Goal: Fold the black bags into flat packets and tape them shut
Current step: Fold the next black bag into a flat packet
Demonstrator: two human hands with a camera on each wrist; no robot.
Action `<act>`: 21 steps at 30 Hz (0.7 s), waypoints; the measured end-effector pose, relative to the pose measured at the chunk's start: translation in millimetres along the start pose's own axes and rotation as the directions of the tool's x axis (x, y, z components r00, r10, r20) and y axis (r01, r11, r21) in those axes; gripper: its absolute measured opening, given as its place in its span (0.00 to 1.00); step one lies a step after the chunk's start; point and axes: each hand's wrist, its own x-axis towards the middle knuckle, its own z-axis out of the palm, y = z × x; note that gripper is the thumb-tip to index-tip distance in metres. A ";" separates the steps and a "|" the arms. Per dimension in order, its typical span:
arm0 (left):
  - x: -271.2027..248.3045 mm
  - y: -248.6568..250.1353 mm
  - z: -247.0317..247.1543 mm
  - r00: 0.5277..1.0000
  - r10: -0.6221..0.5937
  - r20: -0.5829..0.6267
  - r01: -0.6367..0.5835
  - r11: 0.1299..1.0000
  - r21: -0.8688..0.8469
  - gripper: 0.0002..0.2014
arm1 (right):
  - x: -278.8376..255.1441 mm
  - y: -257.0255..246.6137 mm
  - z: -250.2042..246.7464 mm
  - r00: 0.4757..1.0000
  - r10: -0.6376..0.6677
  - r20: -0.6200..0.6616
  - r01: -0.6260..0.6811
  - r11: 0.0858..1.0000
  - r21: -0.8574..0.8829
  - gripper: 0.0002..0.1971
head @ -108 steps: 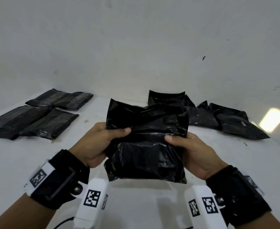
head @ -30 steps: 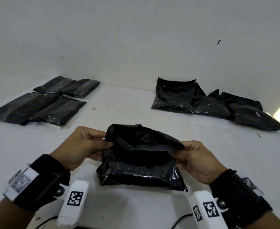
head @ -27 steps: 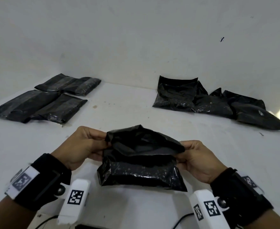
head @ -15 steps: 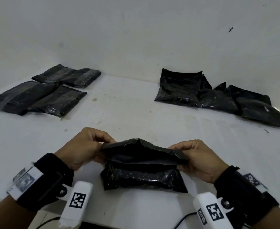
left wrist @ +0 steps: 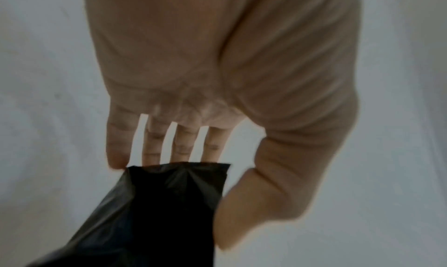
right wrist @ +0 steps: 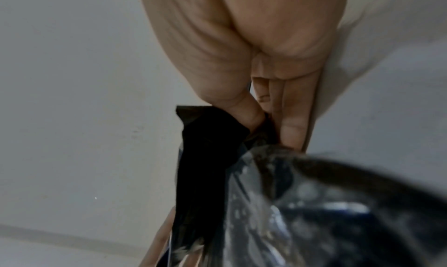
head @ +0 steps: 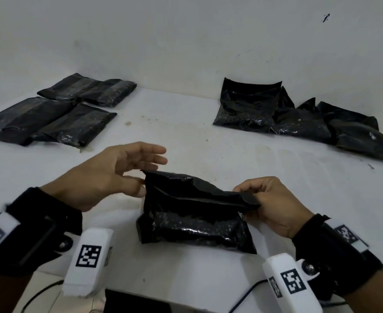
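While right hand [head: 274, 205] pinches it, bag [head: 195, 213] lies crosswise.

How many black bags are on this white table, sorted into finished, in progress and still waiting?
Flat folded black plastic packets, far left: 3
Half-folded black plastic bag, pinched by the right hand: 1
Loose unfolded black plastic bags, piled far right: at least 3 (they overlap, so the exact count is unclear)
Total: at least 7
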 end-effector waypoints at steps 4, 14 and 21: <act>2.2 15.2 12.7 0.997 0.067 0.034 -0.075 0.838 0.540 0.45 | -2.5 -3.3 3.0 1.000 0.003 -0.016 -0.003 1.000 0.000 0.10; -0.3 4.6 42.7 0.938 0.346 0.008 -0.258 0.684 0.682 0.12 | -7.0 -6.8 -2.6 0.999 0.048 0.003 -0.048 0.999 -0.001 0.11; -4.6 0.2 46.3 0.928 0.372 -0.003 -0.267 0.671 0.692 0.13 | -31.1 -40.2 -14.6 0.975 -0.197 0.099 0.217 0.939 -0.268 0.32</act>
